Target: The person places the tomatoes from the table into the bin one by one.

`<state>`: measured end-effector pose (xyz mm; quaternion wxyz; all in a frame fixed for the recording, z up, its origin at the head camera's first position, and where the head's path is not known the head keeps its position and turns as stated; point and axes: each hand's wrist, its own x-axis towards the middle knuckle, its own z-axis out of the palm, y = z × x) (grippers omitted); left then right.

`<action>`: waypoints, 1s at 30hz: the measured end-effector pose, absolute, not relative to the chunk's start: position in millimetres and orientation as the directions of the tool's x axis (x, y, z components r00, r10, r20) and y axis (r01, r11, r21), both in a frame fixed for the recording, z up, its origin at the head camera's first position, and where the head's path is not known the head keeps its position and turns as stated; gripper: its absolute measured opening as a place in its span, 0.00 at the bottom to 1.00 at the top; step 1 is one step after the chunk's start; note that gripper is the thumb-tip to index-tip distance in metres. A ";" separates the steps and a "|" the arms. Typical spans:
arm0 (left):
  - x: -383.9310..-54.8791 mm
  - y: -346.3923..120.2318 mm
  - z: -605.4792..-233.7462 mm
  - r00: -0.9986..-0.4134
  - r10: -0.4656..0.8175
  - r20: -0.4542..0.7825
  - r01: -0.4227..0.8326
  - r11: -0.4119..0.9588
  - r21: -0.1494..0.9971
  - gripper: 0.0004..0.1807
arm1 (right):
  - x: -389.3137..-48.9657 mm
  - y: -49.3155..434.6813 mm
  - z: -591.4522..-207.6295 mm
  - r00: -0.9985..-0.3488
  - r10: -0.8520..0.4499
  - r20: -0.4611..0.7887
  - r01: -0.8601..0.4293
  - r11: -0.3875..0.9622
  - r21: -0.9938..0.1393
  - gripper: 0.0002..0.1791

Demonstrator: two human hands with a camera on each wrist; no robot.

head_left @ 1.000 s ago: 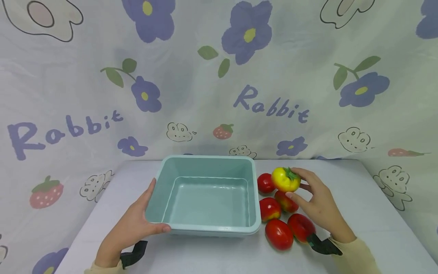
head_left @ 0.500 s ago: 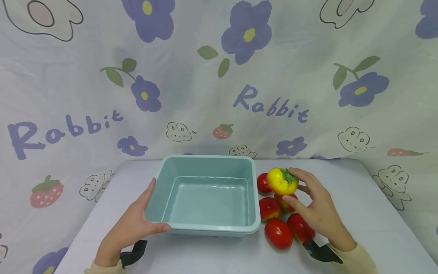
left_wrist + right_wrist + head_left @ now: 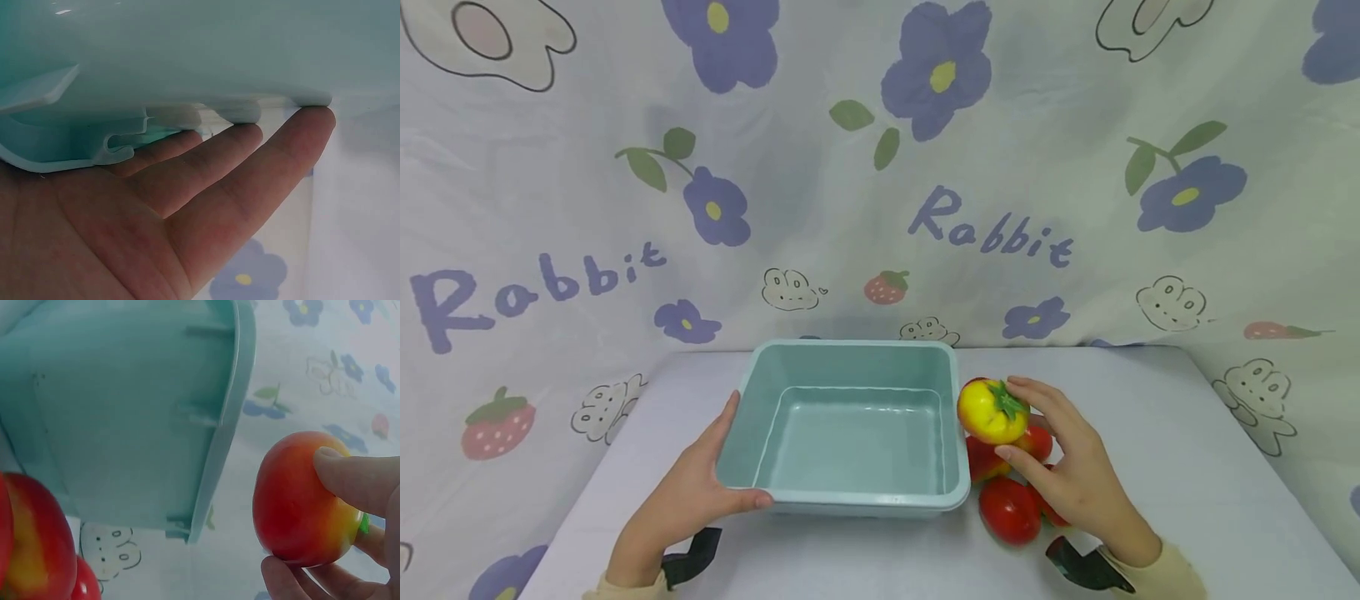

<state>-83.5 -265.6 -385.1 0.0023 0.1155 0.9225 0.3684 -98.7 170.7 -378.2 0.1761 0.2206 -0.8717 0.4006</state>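
Note:
A pale blue-green plastic tub stands on the table in the head view. My left hand is at its left near corner, thumb along the front rim. In the left wrist view the extended fingertips touch the tub's outer wall. My right hand pinches a glossy yellow-and-red fruit with green leaves on top, close beside the tub's right rim. Seen from the right wrist, thumb and fingers hold the fruit from opposite sides, its red underside facing the camera and its leafy top mostly hidden.
Several red fruits lie right of the tub, partly under the right hand; an oval red one is nearest. The white tabletop extends to the right. A flower-and-rabbit printed cloth hangs behind it.
My right hand has moved left and slightly nearer with the fruit, toward the tub's right rim, covering more of the red fruits. The left hand and tub stay in place.

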 end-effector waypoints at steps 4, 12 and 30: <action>-83.1 -263.7 -386.6 -0.979 0.191 0.067 0.186 0.720 0.669 0.71 | -94.1 164.5 -379.8 -0.836 -0.264 0.482 -0.538 0.573 -0.619 0.40; -82.4 -263.2 -384.7 -0.979 0.193 0.068 0.189 0.721 0.667 0.71 | -88.6 152.5 -381.1 -0.837 -0.287 0.466 -0.545 0.515 -0.662 0.38; -83.9 -265.4 -386.6 -0.976 0.207 0.070 0.200 0.710 0.675 0.70 | -80.6 129.4 -387.6 -0.796 -0.330 0.507 -0.605 0.421 -0.676 0.38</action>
